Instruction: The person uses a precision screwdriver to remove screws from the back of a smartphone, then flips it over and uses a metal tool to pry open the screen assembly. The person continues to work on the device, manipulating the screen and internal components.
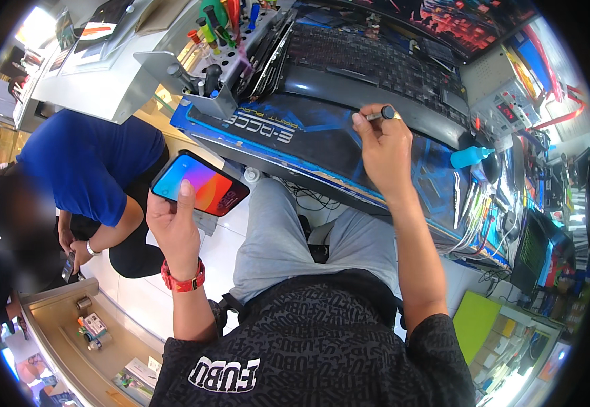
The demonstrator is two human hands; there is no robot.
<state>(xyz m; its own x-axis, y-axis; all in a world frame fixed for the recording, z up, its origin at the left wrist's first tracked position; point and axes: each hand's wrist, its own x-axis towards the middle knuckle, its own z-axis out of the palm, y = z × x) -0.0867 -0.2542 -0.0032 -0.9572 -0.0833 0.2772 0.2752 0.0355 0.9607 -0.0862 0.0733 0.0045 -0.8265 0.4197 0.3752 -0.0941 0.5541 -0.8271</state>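
Note:
A smartphone [203,184] with a lit, multicoloured screen rests in my left hand [175,227]. The thumb lies on its glass, and the other fingers are behind it. A red watch band is around that wrist. Over the front of the bench, my right hand [388,152] pinches a slim silver tool with a round black end [388,112]. Its kind cannot be made out. Beneath that hand lies a dark blue printed work mat [322,132]. Beyond the mat is a black keyboard [362,57].
A grey tool rack [213,102] with screwdrivers stands at the back left. A teal bottle [470,157], cables and a power supply [512,108] sit on the right. At my left, a person in a blue shirt [98,163] bends over near an open drawer [98,319].

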